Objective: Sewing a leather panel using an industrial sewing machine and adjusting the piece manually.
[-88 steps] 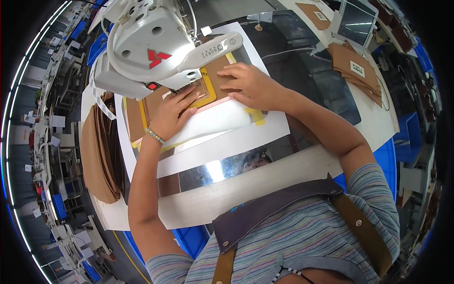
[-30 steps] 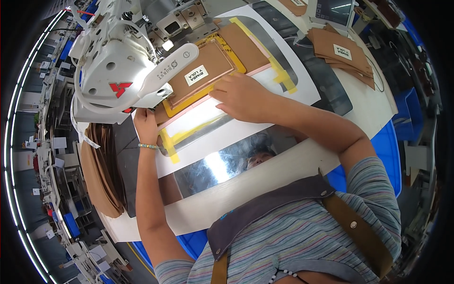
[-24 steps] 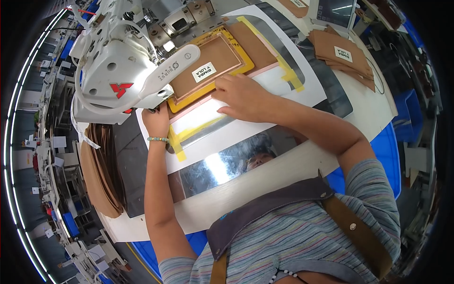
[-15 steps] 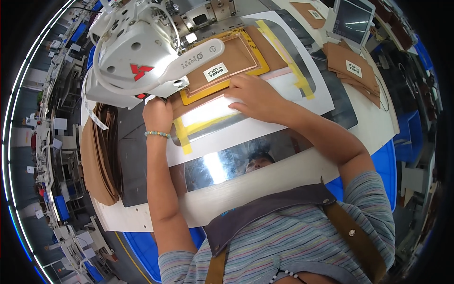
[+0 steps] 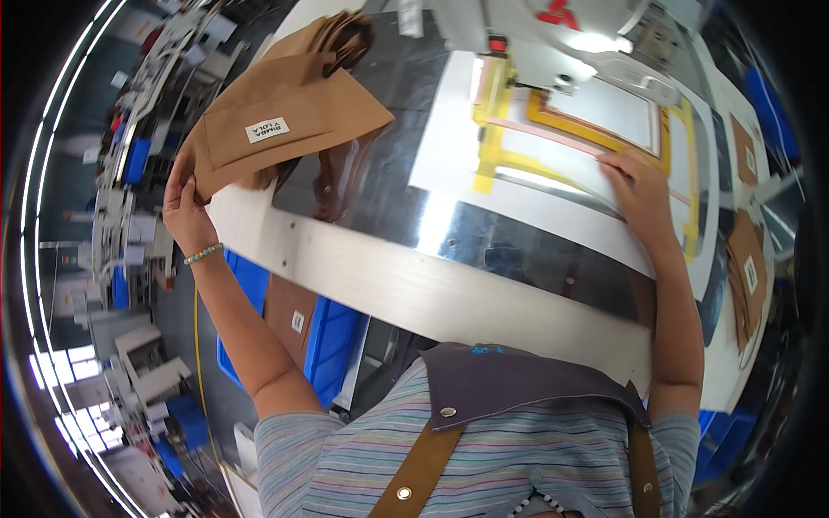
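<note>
My left hand (image 5: 188,207) pinches the near left edge of a brown flat panel (image 5: 233,147) with a small white label. This panel lies partly over a pile of brown pieces (image 5: 315,39) at the table's far left. At the right, my right hand (image 5: 643,186) has its fingers curled at the near edge of a yellow frame (image 5: 596,138); its fingertips are partly hidden. White shows inside the frame's opening. Around it lies a clear template sheet with yellow tape (image 5: 509,160), on white paper (image 5: 440,164) under the white sewing machine head (image 5: 518,26).
A shiny dark plate (image 5: 371,198) covers part of the pale table (image 5: 414,293). Labelled brown pieces (image 5: 747,276) are stacked at the right edge. Below the table's left side, a blue bin (image 5: 341,341) holds a brown piece (image 5: 285,315).
My left hand has moved from beside the machine to the pile at the left and taken hold of a brown panel. The labelled brown piece no longer shows inside the yellow frame. The view has swung left.
</note>
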Tool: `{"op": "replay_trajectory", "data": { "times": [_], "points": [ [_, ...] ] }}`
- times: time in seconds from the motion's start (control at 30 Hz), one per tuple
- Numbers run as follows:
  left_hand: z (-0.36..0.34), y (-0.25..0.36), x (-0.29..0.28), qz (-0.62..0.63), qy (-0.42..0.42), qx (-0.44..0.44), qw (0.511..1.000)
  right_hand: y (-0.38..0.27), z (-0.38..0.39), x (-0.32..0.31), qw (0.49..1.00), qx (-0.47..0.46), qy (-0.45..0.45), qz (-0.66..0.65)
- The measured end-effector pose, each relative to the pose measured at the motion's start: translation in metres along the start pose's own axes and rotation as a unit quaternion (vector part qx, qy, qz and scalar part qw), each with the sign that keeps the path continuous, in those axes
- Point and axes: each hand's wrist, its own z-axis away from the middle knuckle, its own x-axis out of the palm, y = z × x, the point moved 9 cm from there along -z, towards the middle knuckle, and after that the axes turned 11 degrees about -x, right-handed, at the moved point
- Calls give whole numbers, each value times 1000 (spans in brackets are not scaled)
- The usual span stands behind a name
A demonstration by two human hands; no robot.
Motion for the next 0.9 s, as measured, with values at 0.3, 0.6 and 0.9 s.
{"op": "replay_trajectory", "data": {
  "times": [0.3,0.6,0.9],
  "points": [
    [152,-195,-326,-112,309,-126,936,-16,10,22,998,36,-38,-21],
    [319,-339,-378,-334,351,-362,796,-16,26,21,994,78,-64,50],
    [281,-286,-398,-576,359,-324,659,-43,17,7,995,-47,-47,76]
  ]
}}
